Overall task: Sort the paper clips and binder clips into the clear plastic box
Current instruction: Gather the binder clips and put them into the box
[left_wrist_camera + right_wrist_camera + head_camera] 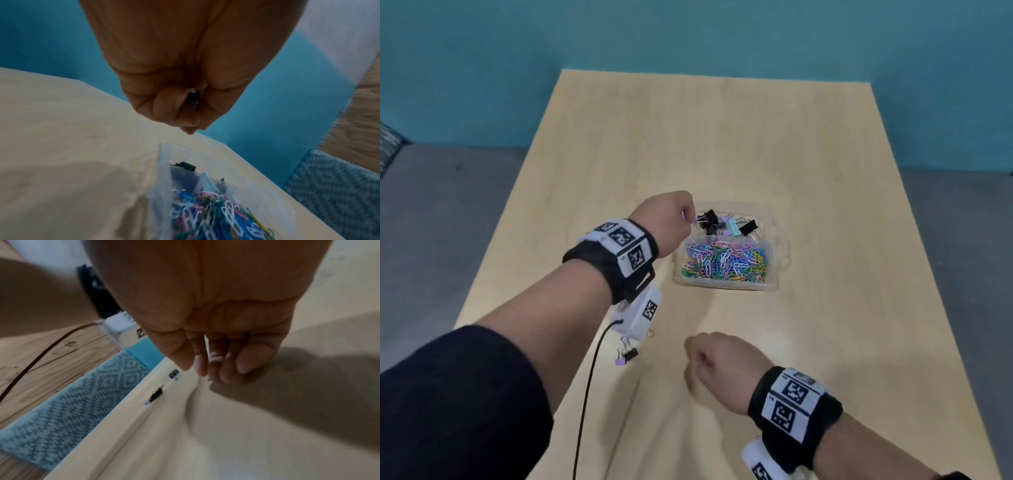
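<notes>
Head view, left to right: two loose binder clips (627, 353), one purple and one black, lie on the wooden table (825, 171) beside the left forearm. Farther out, the left hand (667, 219) hovers at the left edge of the clear plastic box (779, 255), fingers curled, pinching a small purple binder clip (684, 217). Inside the box, black, teal and purple binder clips (726, 222) fill the far compartment and coloured paper clips (726, 262) fill the near one. Nearer the body, the right hand (717, 366) hangs over bare table, fingers loosely curled and holding nothing.
</notes>
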{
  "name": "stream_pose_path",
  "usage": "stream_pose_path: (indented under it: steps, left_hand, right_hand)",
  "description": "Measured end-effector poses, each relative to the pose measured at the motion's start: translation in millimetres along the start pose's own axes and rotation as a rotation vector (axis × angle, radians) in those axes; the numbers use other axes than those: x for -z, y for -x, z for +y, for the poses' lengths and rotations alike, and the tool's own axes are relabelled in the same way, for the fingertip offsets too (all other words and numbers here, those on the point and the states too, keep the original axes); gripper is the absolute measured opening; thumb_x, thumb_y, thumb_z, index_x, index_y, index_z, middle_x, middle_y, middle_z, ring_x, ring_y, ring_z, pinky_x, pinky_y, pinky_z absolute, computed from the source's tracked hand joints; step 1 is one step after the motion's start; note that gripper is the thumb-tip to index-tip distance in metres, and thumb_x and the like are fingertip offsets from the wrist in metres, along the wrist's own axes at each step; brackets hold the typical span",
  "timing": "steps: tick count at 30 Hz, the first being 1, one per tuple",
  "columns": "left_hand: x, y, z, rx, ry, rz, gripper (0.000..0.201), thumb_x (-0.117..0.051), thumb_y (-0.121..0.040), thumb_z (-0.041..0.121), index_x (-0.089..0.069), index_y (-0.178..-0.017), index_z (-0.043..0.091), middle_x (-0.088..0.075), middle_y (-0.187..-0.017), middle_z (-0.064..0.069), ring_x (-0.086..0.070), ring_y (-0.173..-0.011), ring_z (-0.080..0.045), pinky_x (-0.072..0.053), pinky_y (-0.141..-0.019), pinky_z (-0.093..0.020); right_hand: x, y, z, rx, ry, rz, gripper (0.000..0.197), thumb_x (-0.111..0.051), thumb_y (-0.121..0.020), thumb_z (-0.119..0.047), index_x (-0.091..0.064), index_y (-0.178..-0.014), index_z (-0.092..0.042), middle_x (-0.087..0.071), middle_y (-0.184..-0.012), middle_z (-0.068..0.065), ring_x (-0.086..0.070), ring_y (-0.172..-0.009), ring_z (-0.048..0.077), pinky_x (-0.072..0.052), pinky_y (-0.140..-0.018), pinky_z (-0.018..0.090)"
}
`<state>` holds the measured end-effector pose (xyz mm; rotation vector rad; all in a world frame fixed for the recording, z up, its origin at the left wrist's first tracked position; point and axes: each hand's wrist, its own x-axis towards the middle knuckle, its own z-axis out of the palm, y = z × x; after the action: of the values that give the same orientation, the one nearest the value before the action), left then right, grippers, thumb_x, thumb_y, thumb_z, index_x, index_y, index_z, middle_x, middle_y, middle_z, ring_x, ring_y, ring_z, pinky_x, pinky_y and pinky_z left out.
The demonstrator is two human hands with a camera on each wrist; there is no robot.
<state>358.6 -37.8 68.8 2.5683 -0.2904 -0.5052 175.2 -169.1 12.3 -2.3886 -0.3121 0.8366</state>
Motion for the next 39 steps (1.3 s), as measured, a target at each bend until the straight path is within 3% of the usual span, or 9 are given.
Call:
stream_pose_path:
  steps: [3, 8, 16, 21, 25, 29, 31, 34, 39]
  left_hand:
    - [-9.9, -36.9, 25.5, -0.023, -0.014, -0.050, 0.020, -0.051, -0.082, 0.006, -0.061, -0.092, 0.021, -0.063, -0.097, -0.004, -0.057, -0.077, -0.022, -0.042, -0.061, -0.027]
    - [-13.0, -40.4, 36.6, -0.061, 0.092, -0.133, 0.034, -0.060, -0.086, 0.018, -0.061, -0.119, 0.023, -0.060, -0.121, 0.001, -0.062, -0.099, -0.019, -0.049, -0.090, -0.032]
    - [5.6, 70.9, -51.0, 0.219, 0.013, 0.049, 0.005, -0.056, -0.084, 0.019, -0.061, -0.085, 0.020, -0.065, -0.078, 0.002, -0.061, -0.074, -0.019, -0.049, -0.065, -0.031]
    - [-36.4, 143.7, -95.2, 0.331, -0.040, -0.260, 0.026, -0.066, -0.074, 0.029, -0.049, -0.095, 0.027, -0.055, -0.086, 0.006, -0.054, -0.073, -0.011, -0.040, -0.059, -0.026]
    - [-68.1, 164.3, -95.1, 0.260, -0.082, -0.130, 0.029, -0.063, -0.078, 0.030, -0.048, -0.102, 0.028, -0.045, -0.091, 0.005, -0.054, -0.077, -0.016, -0.045, -0.068, -0.030]
    - [-77.7, 167.7, -92.4, 0.256, -0.059, -0.054, 0.020, -0.054, -0.082, 0.019, -0.046, -0.100, 0.023, -0.050, -0.092, 0.001, -0.056, -0.081, -0.023, -0.049, -0.073, -0.038]
    - [-77.4, 171.2, -92.8, 0.280, -0.023, -0.026, 0.023, -0.050, -0.079, 0.011, -0.044, -0.099, 0.021, -0.053, -0.090, 0.001, -0.055, -0.079, -0.023, -0.049, -0.070, -0.037]
    - [-74.4, 176.2, -95.1, 0.304, 0.013, -0.011, 0.029, -0.049, -0.075, 0.008, -0.041, -0.099, 0.023, -0.051, -0.088, 0.003, -0.053, -0.074, -0.021, -0.046, -0.063, -0.033]
    - [-73.7, 183.0, -96.0, 0.308, -0.002, 0.023, 0.025, -0.050, -0.074, 0.005, -0.039, -0.092, 0.020, -0.048, -0.084, 0.001, -0.048, -0.069, -0.019, -0.037, -0.056, -0.030]
  right_hand:
    - [-11.3, 6.2, 3.6, 0.007, -0.027, 0.018, 0.011, -0.038, -0.083, -0.019, -0.040, -0.077, -0.027, -0.052, -0.087, 0.000, -0.050, -0.083, 0.024, -0.040, -0.070, 0.034]
    - [-7.3, 2.3, -1.8, 0.027, 0.020, 0.111, 0.016, -0.042, -0.083, -0.012, -0.052, -0.095, -0.017, -0.054, -0.102, 0.007, -0.051, -0.094, 0.029, -0.044, -0.079, 0.038]
    - [7.3, -56.5, -24.5, 0.197, 0.188, 0.150, 0.023, -0.052, -0.087, -0.017, -0.049, -0.110, -0.018, -0.049, -0.105, 0.010, -0.051, -0.093, 0.034, -0.047, -0.077, 0.045]
    - [2.0, -86.3, -49.0, 0.253, 0.332, 0.089, 0.029, -0.053, -0.086, -0.019, -0.046, -0.115, -0.024, -0.044, -0.104, 0.008, -0.048, -0.090, 0.031, -0.042, -0.067, 0.038]
    - [-2.2, -96.1, -60.5, 0.223, 0.471, 0.092, 0.033, -0.049, -0.080, -0.003, -0.046, -0.109, -0.018, -0.041, -0.101, 0.009, -0.046, -0.087, 0.030, -0.034, -0.060, 0.036]
    - [-0.6, -90.5, -69.5, 0.154, 0.462, 0.096, 0.026, -0.053, -0.083, -0.017, -0.049, -0.108, -0.016, -0.046, -0.104, 0.011, -0.048, -0.092, 0.031, -0.035, -0.063, 0.035]
    - [0.1, -86.7, -67.7, 0.040, 0.297, 0.097, 0.020, -0.056, -0.080, -0.024, -0.052, -0.099, -0.019, -0.049, -0.100, 0.008, -0.052, -0.087, 0.029, -0.042, -0.067, 0.036]
    - [-1.1, -77.3, -60.5, -0.213, -0.463, 0.184, 0.010, -0.051, -0.074, -0.015, -0.060, -0.073, -0.020, -0.058, -0.074, 0.007, -0.058, -0.059, 0.024, -0.050, -0.059, 0.037]
    - [-5.2, -61.7, -57.5, -0.491, -1.080, 0.185, 0.028, -0.034, -0.071, 0.004, -0.054, -0.061, -0.012, -0.052, -0.063, 0.013, -0.038, -0.047, 0.018, -0.024, -0.047, 0.023]
